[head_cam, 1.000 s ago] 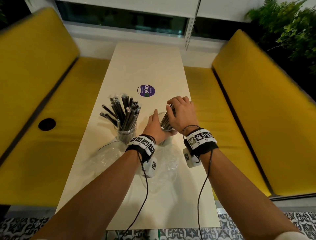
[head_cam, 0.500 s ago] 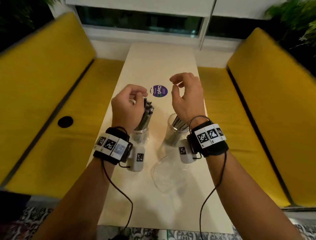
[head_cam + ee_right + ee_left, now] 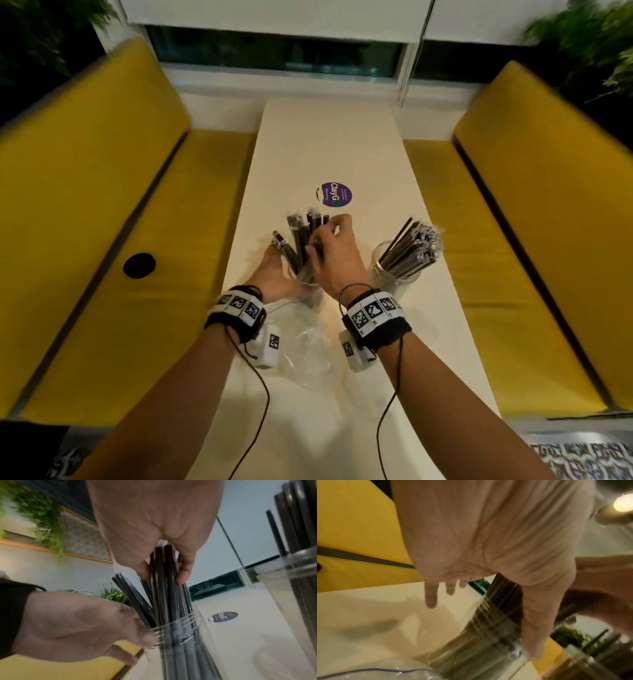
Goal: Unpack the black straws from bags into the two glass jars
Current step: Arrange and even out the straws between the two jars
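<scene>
i see my right hand (image 3: 334,255) in the middle of the head view, fingers and thumb pinched round a bunch of black straws (image 3: 303,236) that stand in the left jar (image 3: 306,284). in the right wrist view the fingers (image 3: 184,569) clamp the straws (image 3: 164,588) partway up, above the jar's rim (image 3: 173,626). my left hand (image 3: 274,274) sits at the left side of that jar; in the left wrist view its fingers (image 3: 430,596) look spread and loose, with the thumb (image 3: 537,628) lying along the glass (image 3: 479,649), so i read it as released and only touching. right of centre stands the right jar (image 3: 394,274), full of straws (image 3: 411,250) leaning to the upper right. a crumpled clear bag (image 3: 305,346) lies on the white counter (image 3: 335,137) between my wrists, low in the frame. a purple round sticker (image 3: 335,194) sits just above the jars. yellow benches (image 3: 85,205) fill both sides.
</scene>
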The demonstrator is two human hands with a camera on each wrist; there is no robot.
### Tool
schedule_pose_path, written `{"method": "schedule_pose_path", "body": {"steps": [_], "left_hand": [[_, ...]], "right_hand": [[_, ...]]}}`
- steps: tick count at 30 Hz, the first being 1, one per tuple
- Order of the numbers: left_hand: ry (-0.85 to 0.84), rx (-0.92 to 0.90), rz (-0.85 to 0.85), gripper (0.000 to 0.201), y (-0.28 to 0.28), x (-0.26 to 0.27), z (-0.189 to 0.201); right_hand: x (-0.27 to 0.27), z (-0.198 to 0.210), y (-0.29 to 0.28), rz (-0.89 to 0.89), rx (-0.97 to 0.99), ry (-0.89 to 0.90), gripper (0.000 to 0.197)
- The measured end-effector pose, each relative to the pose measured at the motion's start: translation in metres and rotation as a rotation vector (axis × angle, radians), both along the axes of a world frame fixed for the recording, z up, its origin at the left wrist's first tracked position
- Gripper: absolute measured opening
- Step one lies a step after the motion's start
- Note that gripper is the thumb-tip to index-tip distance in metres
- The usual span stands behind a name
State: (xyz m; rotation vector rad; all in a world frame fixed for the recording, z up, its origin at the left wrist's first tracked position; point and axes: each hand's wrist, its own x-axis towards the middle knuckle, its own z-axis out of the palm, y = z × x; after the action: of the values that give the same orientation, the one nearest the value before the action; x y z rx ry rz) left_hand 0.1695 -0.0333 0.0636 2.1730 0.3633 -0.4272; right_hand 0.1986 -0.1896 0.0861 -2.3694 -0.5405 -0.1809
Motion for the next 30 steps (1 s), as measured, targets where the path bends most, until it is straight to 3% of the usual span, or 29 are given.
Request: {"method": "schedule_pose_path", "body": {"steps": [3,5,8,10,12,16,19,21,24,26,28,30], "left_hand": [[-0.103,-0.088,0.030,0.086,-0.009,0.006,-0.005],[-0.141,-0.102,0.001,0.071,-0.013,0.006,-0.006],[-0.206,-0.142,-0.080,0.051,-0.013,0.006,-0.007],[-0.215,-0.168,-0.110,0.060,-0.012,0.010,-0.011],[-0.223,-0.165,-0.115,0.071,-0.012,0.012,-0.010],[-0.188,-0.148,-0.095,0.056,-0.012,0.015,-0.016],[-0.157,-0.146,-0.081,0.067,-0.014,0.019,-0.019],[-0.128,-0.136,-0.053,0.069,-0.014,0.019,-0.020],[-0.120,-0.142,-0.048,0.086,-0.014,0.016,-0.019],[-0.120,-0.126,-0.067,0.093,-0.015,0.016,-0.016],[-0.125,-0.117,-0.079,0.094,-0.015,0.017,-0.017],[-0.107,-0.105,-0.053,0.095,-0.016,0.017,-0.016]], "right_hand": [[0.003,0.009,0.000,-0.099,0.125,-0.041,0.011],[0.002,0.015,-0.003,-0.197,0.152,-0.091,0.023],[-0.008,0.016,-0.007,-0.254,-0.243,-0.054,0.061],[-0.006,0.018,-0.012,-0.290,-0.220,-0.077,0.068],[0.004,0.022,-0.014,-0.271,-0.107,-0.090,0.061],[0.017,0.019,-0.006,0.005,-0.175,0.112,0.032],[0.022,0.024,-0.009,-0.040,-0.001,0.028,0.017],[0.021,0.026,-0.013,-0.106,0.066,-0.042,0.023],[0.008,0.017,-0.018,-0.039,-0.165,0.031,0.045],[0.009,0.022,-0.021,-0.084,-0.192,-0.024,0.054],[0.018,0.031,-0.018,-0.144,-0.132,-0.102,0.057],[0.030,0.033,-0.011,-0.058,-0.158,-0.057,0.054]]}}
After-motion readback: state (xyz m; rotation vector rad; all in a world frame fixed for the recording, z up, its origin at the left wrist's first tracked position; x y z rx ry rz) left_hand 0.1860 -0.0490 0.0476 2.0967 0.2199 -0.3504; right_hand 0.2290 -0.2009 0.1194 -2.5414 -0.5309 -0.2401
